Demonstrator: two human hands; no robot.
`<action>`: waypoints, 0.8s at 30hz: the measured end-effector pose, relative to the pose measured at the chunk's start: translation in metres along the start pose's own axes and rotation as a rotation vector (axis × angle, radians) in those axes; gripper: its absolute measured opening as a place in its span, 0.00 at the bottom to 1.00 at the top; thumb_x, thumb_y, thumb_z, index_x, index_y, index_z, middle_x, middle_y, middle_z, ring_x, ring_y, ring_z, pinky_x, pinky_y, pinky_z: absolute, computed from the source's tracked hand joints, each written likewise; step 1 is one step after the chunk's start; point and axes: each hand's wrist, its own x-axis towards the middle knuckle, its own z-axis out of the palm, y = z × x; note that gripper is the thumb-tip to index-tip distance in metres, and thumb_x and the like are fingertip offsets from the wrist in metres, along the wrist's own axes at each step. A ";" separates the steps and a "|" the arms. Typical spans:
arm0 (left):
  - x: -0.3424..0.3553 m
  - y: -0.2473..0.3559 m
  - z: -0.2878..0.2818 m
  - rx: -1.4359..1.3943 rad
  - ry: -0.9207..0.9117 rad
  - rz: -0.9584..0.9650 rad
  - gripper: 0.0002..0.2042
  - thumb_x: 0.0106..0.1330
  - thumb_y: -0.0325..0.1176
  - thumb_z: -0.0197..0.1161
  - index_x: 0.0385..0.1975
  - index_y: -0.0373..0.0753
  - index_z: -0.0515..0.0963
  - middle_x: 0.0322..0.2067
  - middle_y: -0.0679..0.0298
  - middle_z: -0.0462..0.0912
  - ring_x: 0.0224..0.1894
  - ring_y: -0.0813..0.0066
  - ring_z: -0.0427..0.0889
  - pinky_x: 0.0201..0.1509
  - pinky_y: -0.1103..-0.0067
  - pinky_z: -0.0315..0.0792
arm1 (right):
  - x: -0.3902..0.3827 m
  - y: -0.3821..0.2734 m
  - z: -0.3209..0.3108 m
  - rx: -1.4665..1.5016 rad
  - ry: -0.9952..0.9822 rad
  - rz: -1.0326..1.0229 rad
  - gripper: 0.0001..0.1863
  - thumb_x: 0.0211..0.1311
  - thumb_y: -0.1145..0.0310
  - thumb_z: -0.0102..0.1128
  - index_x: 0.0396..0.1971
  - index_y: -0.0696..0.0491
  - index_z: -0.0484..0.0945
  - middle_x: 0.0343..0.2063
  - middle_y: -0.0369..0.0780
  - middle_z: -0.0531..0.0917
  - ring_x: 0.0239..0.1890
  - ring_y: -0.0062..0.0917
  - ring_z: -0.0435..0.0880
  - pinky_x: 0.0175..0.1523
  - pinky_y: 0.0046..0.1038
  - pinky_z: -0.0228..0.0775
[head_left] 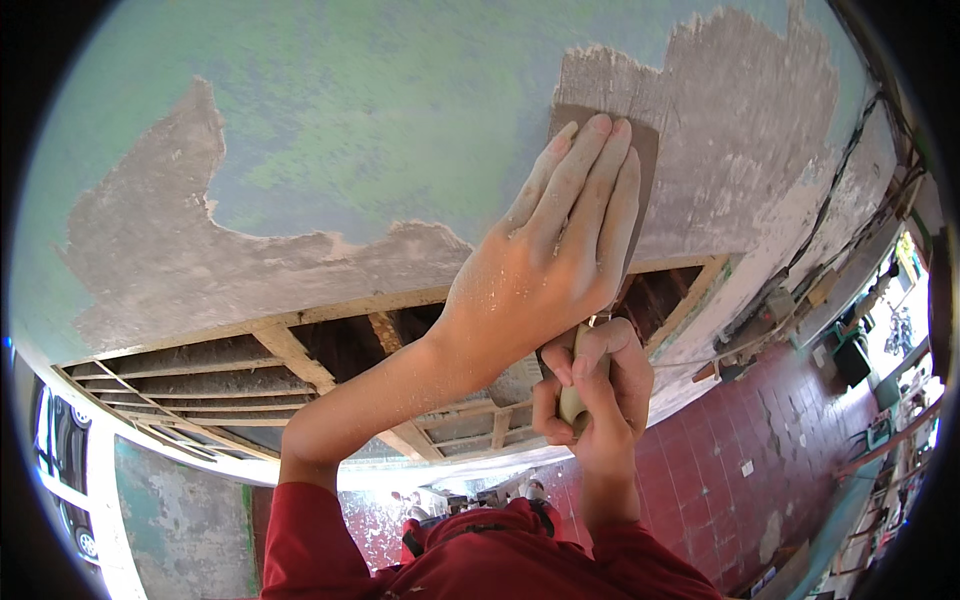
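Note:
My right hand [612,385] is closed around the pale handle of a broad scraper [647,160]. The wide grey blade lies against a blue-green painted surface [350,120] overhead. My left hand [550,240] is laid over the blade with its fingers stretched out flat, pressing on it and hiding most of it. Pale dust covers those fingers. Around the blade tip and to its right spreads a bare grey patch [740,120] with ragged paint edges. Another grey patch [150,200] lies to the left.
An opening framed by wooden battens [290,355] shows beyond my forearms. Cables [840,180] run along the wall at right. Far below is a red tiled floor [720,470] with white debris. Vehicles [68,450] stand at the far left.

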 end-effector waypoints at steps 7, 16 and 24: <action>0.009 -0.012 0.003 0.100 0.002 0.096 0.21 0.50 0.27 0.58 0.45 0.24 0.76 0.51 0.47 0.77 0.58 0.55 0.73 0.65 0.67 0.67 | 0.009 -0.011 0.004 -0.027 0.005 0.008 0.03 0.70 0.75 0.42 0.34 0.55 0.65 0.25 0.38 0.67 0.12 0.12 0.62 0.15 0.16 0.52; 0.012 -0.011 0.005 0.122 0.022 0.074 0.21 0.50 0.28 0.58 0.45 0.24 0.76 0.51 0.46 0.76 0.58 0.55 0.73 0.65 0.66 0.68 | 0.012 -0.017 0.004 -0.041 0.001 0.018 0.04 0.71 0.72 0.43 0.35 0.54 0.65 0.25 0.38 0.66 0.13 0.13 0.61 0.15 0.16 0.52; 0.011 -0.001 0.002 0.024 0.025 -0.014 0.20 0.50 0.21 0.58 0.46 0.24 0.74 0.51 0.51 0.76 0.57 0.55 0.75 0.61 0.65 0.73 | 0.004 -0.020 0.001 -0.022 -0.001 0.019 0.03 0.71 0.73 0.42 0.35 0.54 0.65 0.27 0.38 0.67 0.14 0.13 0.62 0.16 0.15 0.53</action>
